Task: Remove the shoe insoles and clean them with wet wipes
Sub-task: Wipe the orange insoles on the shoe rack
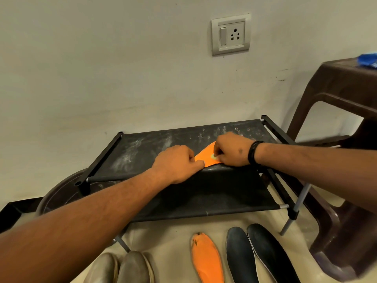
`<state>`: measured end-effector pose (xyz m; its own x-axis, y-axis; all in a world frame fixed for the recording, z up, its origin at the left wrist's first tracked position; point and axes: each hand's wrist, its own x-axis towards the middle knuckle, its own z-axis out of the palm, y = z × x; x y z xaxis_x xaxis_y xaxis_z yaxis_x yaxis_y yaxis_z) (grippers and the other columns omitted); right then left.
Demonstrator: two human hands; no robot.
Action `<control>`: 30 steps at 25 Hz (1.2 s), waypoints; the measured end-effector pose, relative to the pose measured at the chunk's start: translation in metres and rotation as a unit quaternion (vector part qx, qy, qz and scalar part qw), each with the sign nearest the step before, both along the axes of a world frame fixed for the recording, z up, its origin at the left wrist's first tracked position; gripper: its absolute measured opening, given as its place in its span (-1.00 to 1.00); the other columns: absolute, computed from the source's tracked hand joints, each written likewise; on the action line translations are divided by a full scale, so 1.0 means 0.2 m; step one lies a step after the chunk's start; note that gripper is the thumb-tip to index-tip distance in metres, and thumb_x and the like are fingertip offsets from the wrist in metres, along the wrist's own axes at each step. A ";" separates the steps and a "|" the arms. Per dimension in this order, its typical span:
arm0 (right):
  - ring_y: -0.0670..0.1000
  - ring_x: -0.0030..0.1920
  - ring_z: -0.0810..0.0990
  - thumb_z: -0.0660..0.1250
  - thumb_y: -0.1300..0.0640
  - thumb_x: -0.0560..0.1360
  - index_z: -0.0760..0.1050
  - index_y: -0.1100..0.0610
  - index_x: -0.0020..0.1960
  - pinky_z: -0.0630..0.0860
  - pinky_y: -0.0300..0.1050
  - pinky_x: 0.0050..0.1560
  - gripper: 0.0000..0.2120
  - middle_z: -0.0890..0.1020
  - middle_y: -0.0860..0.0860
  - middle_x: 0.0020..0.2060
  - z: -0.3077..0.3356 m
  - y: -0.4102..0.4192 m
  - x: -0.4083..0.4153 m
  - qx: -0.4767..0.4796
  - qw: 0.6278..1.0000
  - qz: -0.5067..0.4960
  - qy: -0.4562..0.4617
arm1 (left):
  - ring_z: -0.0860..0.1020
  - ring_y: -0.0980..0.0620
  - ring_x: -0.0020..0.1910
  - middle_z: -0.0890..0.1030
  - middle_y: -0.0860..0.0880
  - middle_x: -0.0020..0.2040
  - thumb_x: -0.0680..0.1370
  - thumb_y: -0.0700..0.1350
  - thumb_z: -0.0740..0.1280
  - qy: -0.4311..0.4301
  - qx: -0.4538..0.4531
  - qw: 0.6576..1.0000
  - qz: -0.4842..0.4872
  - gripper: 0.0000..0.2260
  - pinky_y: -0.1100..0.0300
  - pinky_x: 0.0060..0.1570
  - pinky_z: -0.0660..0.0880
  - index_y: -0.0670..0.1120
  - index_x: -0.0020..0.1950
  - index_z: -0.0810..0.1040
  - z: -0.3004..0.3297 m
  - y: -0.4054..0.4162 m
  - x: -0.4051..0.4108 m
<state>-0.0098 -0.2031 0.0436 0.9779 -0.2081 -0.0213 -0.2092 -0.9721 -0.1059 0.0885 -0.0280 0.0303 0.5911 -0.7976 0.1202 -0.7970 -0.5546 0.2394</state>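
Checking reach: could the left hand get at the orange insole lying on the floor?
Probably yes: the floor insole lies uncovered in front of the rack, but the left hand now holds another insole.

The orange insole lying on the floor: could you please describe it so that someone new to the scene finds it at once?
Start at the black fabric shoe rack against the wall and look at the floor in front of it. There a row holds a pair of grey shoes, then the orange insole, then two dark insoles. It is the only orange piece on the floor; its twin lies on the rack, under both hands.
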 end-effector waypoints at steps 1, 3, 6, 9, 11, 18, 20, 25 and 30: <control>0.03 -0.22 0.59 0.31 0.15 0.53 0.62 0.14 -0.14 0.58 -0.07 -0.11 -0.85 0.66 0.04 -0.23 0.01 -0.01 0.00 0.027 1.000 0.005 -0.002 | 0.50 0.07 -0.35 0.50 0.04 -0.38 0.53 0.23 0.30 0.003 -0.001 1.000 0.000 -0.63 0.18 -0.33 0.39 -0.02 -0.29 0.56 0.00 0.00 0.00; 0.04 -0.21 0.58 0.28 0.12 0.56 0.59 0.12 -0.12 0.59 -0.01 -0.04 -0.85 0.63 0.04 -0.21 0.02 -0.06 0.01 0.002 1.000 -0.013 -0.020 | 0.46 0.07 -0.39 0.47 0.04 -0.41 0.55 0.22 0.29 0.005 -0.003 1.000 -0.008 -0.62 0.19 -0.35 0.33 -0.02 -0.32 0.53 0.00 -0.01 0.00; 0.05 -0.21 0.56 0.28 0.14 0.53 0.56 0.13 -0.11 0.58 -0.01 -0.06 -0.89 0.62 0.06 -0.19 0.00 -0.01 0.04 -0.032 0.999 -0.009 -0.025 | 0.44 0.07 -0.40 0.45 0.03 -0.42 0.55 0.20 0.29 0.002 -0.005 1.000 -0.008 -0.62 0.19 -0.35 0.32 -0.01 -0.35 0.49 0.00 -0.01 -0.01; 0.01 -0.16 0.60 0.30 0.16 0.51 0.64 0.13 -0.01 0.55 -0.10 -0.08 -0.85 0.68 0.03 -0.10 0.00 0.03 0.06 0.020 0.999 0.021 -0.020 | 0.43 0.07 -0.41 0.45 0.03 -0.42 0.54 0.20 0.30 0.012 -0.010 1.000 -0.001 -0.62 0.18 -0.36 0.32 -0.02 -0.35 0.50 0.00 0.00 0.00; 0.09 -0.10 0.60 0.28 0.11 0.53 0.60 0.13 0.04 0.57 -0.02 -0.05 -0.83 0.66 0.08 -0.07 0.00 -0.01 0.08 -0.023 0.999 -0.019 -0.031 | 0.43 0.04 -0.40 0.45 0.02 -0.42 0.54 0.19 0.30 0.009 -0.010 1.000 -0.003 -0.62 0.18 -0.36 0.31 -0.03 -0.35 0.50 -0.01 -0.01 -0.01; 0.11 -0.18 0.58 0.29 0.19 0.50 0.56 0.12 -0.13 0.59 0.02 -0.10 -0.92 0.61 0.07 -0.22 0.01 0.01 0.14 -0.041 0.999 -0.004 -0.019 | 0.49 0.03 -0.38 0.50 0.02 -0.42 0.54 0.20 0.30 0.018 -0.013 1.000 -0.004 -0.63 0.18 -0.36 0.37 -0.05 -0.28 0.59 0.00 0.00 0.00; 0.11 -0.20 0.55 0.29 0.19 0.50 0.49 0.13 -0.16 0.58 0.01 -0.12 -0.93 0.57 0.06 -0.24 -0.01 0.02 0.15 -0.055 0.998 -0.027 -0.028 | 0.48 0.04 -0.38 0.49 0.02 -0.42 0.54 0.19 0.31 0.016 -0.010 1.000 -0.001 -0.64 0.18 -0.36 0.35 -0.06 -0.28 0.59 -0.01 0.00 0.00; 0.03 -0.15 0.61 0.32 0.07 0.55 0.63 0.15 -0.02 0.53 -0.09 -0.14 -0.82 0.67 0.04 -0.14 -0.01 0.03 0.18 0.059 0.998 0.003 -0.037 | 0.44 0.06 -0.41 0.46 0.04 -0.44 0.54 0.17 0.30 0.027 -0.034 0.999 -0.008 -0.65 0.17 -0.35 0.34 -0.04 -0.32 0.54 -0.02 0.00 0.01; 0.05 -0.20 0.63 0.32 0.14 0.52 0.66 0.16 -0.09 0.60 -0.02 -0.11 -0.85 0.69 0.08 -0.20 -0.03 0.08 0.20 0.057 0.997 0.030 -0.035 | 0.46 -0.01 -0.24 0.52 -0.03 -0.28 0.54 0.20 0.24 0.017 -0.027 0.999 -0.032 -0.69 0.08 -0.25 0.41 -0.01 -0.19 0.53 -0.04 0.00 0.02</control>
